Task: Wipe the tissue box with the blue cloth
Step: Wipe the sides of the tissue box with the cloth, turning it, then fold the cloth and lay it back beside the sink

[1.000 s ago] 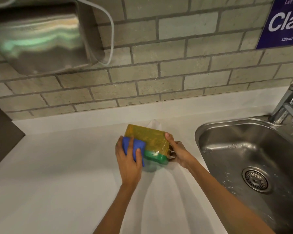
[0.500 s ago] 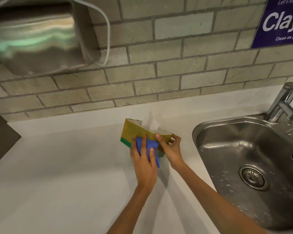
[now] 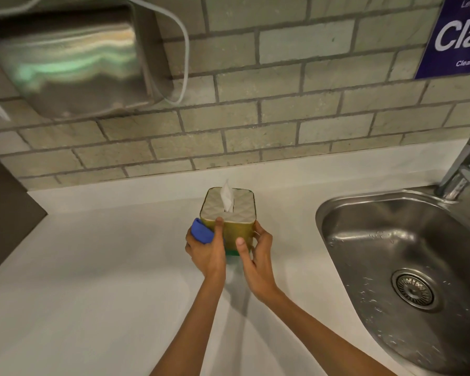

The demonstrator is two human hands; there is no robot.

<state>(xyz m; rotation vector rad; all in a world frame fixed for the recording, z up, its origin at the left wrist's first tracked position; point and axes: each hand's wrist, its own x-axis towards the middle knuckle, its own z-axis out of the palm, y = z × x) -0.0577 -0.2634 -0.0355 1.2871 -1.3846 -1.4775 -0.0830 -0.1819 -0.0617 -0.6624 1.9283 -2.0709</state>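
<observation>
A yellow-green tissue box [image 3: 235,230] with a pale quilted top stands upright on the white counter, and a white tissue [image 3: 227,198] sticks out of its slot. My left hand [image 3: 206,251] presses a folded blue cloth [image 3: 201,231] against the box's left side, thumb on the front top edge. My right hand [image 3: 255,253] grips the box's right side and front near the base. The left face of the box is hidden behind the cloth and hand.
A stainless sink [image 3: 407,267] with a drain [image 3: 414,289] and a tap [image 3: 464,172] lies to the right. A steel dispenser [image 3: 73,63] hangs on the brick wall at top left. A purple sign [image 3: 456,36] is at top right. A dark panel [image 3: 3,213] borders the counter [image 3: 92,280] on the left.
The box was turned from tilted on its side to upright with its top facing me. The cloth moved from the front face round to the left side.
</observation>
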